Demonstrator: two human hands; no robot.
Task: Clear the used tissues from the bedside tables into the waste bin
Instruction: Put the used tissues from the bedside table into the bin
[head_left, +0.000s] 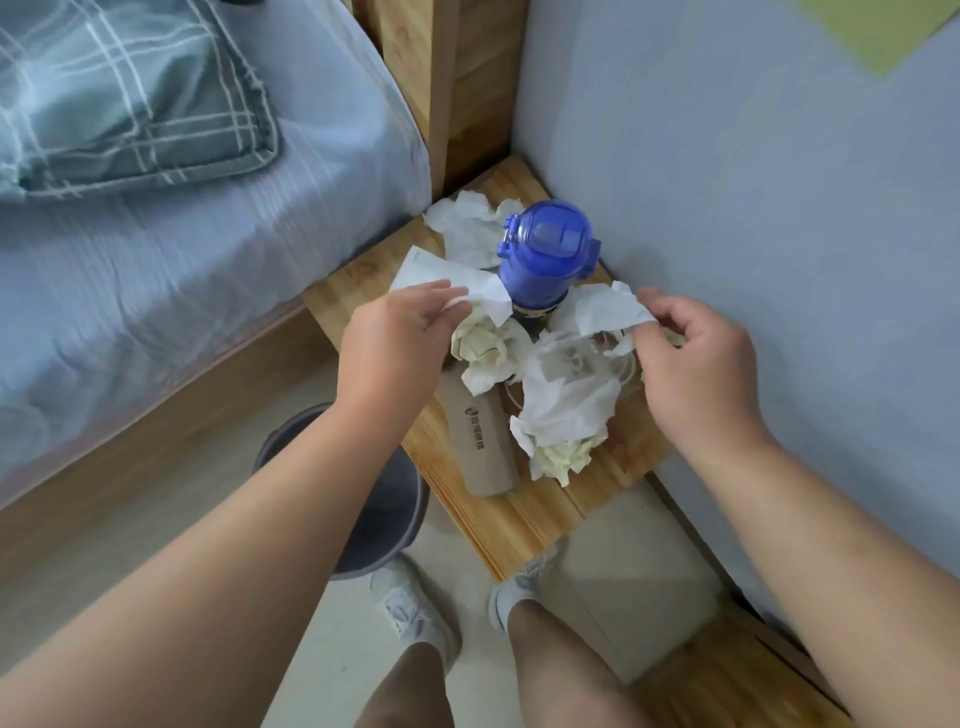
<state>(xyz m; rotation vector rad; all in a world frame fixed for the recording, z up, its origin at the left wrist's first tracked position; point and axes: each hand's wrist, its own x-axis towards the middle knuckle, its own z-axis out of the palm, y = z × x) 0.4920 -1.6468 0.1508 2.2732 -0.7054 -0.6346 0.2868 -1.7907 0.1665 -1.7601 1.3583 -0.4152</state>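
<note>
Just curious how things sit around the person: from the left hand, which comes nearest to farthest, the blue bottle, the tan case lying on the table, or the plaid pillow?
From the left hand:
1. Blue bottle, just to its right, upright on the table.
2. Tan case, below it, lying near the table's front edge.
3. Plaid pillow, far off on the bed, upper left.

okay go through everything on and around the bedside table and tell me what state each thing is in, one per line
Left hand: pinching a white tissue.
Right hand: pinching another tissue.
Blue bottle: upright, lid closed.
Crumpled tissues: still on the table.
Beige case: lying flat.
Waste bin: open, on the floor.
</note>
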